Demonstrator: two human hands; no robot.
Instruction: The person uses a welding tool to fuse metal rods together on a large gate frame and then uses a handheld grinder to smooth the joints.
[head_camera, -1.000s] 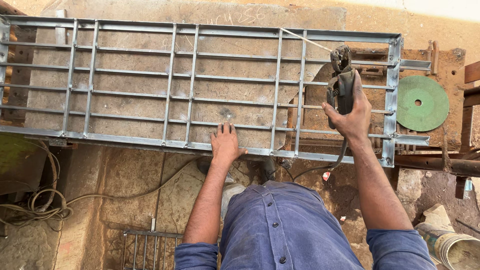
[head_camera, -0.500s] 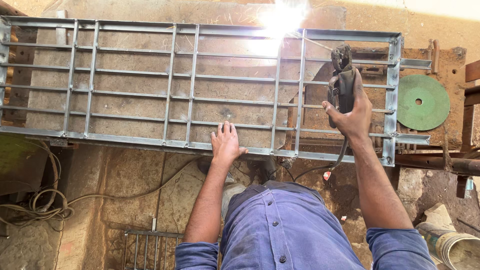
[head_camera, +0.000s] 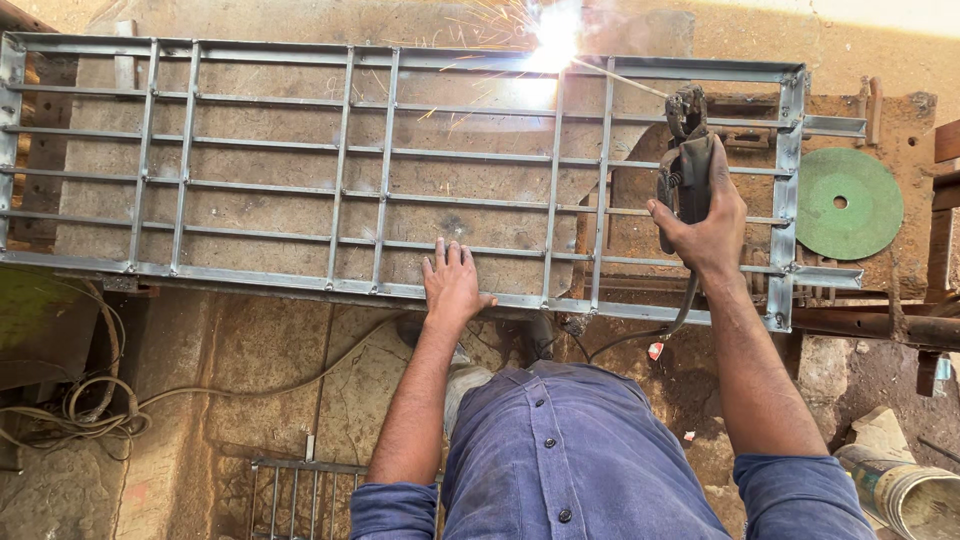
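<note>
The steel window grille (head_camera: 300, 150) lies flat and fills most of the width of the view, its left end running to the picture's edge and its right end stopping just short of a green grinding disc (head_camera: 849, 203). The left hand (head_camera: 453, 285) rests palm down on the near rail of the frame, fingers (head_camera: 448, 256) spread flat and gripping nothing. The right hand (head_camera: 705, 225) is wrapped tightly around the handle of a welding electrode holder (head_camera: 685, 150), held above the grille's right section. From the holder a thin electrode rod (head_camera: 620, 78) slants up and left to the far rail, where a white arc (head_camera: 553, 40) burns and sparks scatter outward.

Between the two hands the bars are open, and bare stone shows through the gaps. The grille sits on rough stone slabs and a rusty metal bench (head_camera: 900, 110) at the right. Below the near rail lies a dusty stone floor, with coiled cable (head_camera: 80, 410) at the left and a smaller piece of barred metalwork (head_camera: 300, 490) by the person's left elbow.

The glare hides the joint itself. The holder's cable (head_camera: 680, 315) drops behind the frame. A cylinder (head_camera: 900, 495) at lower right is cut off by the picture's edge.
</note>
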